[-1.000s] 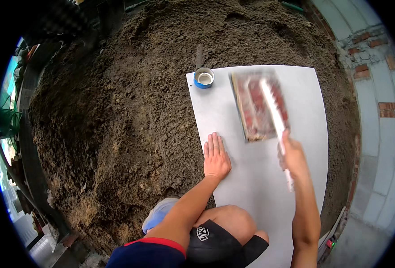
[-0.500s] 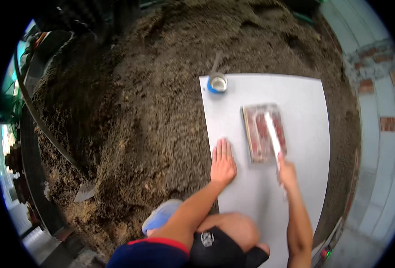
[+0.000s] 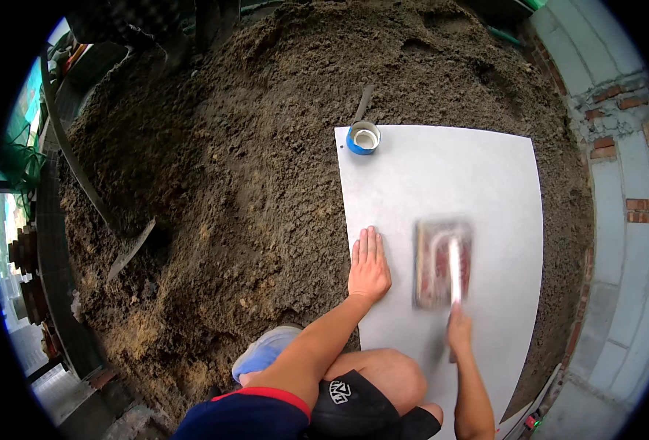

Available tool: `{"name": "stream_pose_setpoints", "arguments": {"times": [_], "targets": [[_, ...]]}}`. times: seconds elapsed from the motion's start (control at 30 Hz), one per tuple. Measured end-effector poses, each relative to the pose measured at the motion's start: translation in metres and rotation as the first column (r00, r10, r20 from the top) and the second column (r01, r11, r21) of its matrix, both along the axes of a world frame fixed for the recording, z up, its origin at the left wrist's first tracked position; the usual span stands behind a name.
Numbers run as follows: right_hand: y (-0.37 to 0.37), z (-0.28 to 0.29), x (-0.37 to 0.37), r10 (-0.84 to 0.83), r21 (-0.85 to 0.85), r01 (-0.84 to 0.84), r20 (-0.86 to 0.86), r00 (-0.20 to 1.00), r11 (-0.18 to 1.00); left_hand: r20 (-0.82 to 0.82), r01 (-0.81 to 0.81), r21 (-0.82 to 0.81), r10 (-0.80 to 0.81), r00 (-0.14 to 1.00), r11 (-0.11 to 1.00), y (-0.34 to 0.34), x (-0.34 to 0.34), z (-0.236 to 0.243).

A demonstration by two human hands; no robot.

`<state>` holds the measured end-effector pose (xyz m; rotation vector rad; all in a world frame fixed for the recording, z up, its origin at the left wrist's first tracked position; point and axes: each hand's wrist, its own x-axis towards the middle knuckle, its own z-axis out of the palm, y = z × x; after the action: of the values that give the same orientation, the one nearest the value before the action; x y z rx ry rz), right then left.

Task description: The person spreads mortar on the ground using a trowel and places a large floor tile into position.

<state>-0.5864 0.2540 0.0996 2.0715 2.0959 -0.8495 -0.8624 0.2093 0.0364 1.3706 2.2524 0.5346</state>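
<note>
Brown, lumpy sand (image 3: 229,183) fills most of the head view, banked up on the left and running past the top. Along the right side stands a wall (image 3: 609,227) of pale grey blocks with patches of red brick (image 3: 638,204); its lines bend with the lens. Dark green netting (image 3: 22,163) hangs at the far left.

On the sand lies a white sheet (image 3: 486,176), narrow in shape, its near end running down beside the person's bent knee (image 3: 383,374). The left hand (image 3: 370,271) is laid flat near the left edge of the sheet, palm down, fingers straight and close together, gripping nothing. The right hand (image 3: 458,331) has its fingers closed around the pale handle (image 3: 454,268) of a flat rectangular tool (image 3: 434,271) with a reddish face. That tool is over the middle of the sheet, to the right of the left hand and apart from it; it is blurred, and whether it touches the sheet cannot be told.

At the sheet's upper left corner sits a round blue-sided container (image 3: 363,138), with a narrow grey strip (image 3: 364,104) just beyond it. Well to the left, a metal blade (image 3: 131,251) on a long shaft (image 3: 71,154) meets the sand.
</note>
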Motion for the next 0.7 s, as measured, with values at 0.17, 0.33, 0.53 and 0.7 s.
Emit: {"name": "stream_pose_setpoints", "arguments": {"times": [0.17, 0.33, 0.53, 0.7], "targets": [[-0.015, 0.067, 0.024, -0.522, -0.376, 0.440, -0.148, 0.840, 0.815, -0.048, -0.020, 0.021, 0.021, 0.999, 1.000, -0.016, -0.014, -0.008], [0.052, 0.204, -0.076, -0.349, -0.162, 0.310, -0.395, 0.850, 0.937, -0.049, -0.028, 0.012, 0.029, 0.998, 1.000, -0.006, -0.009, -0.004], [0.103, 0.232, -0.171, 0.086, 0.244, 0.322, -0.897, 0.434, 0.915, -0.067, -0.026, -0.003, 0.026, 0.997, 1.000, -0.011, -0.012, -0.006], [0.076, 0.029, -0.116, 0.099, 0.312, 0.003, -0.311, 0.945, 0.950, -0.016, -0.030, 0.063, 0.031, 0.999, 0.998, -0.003, -0.001, -0.008]]}}
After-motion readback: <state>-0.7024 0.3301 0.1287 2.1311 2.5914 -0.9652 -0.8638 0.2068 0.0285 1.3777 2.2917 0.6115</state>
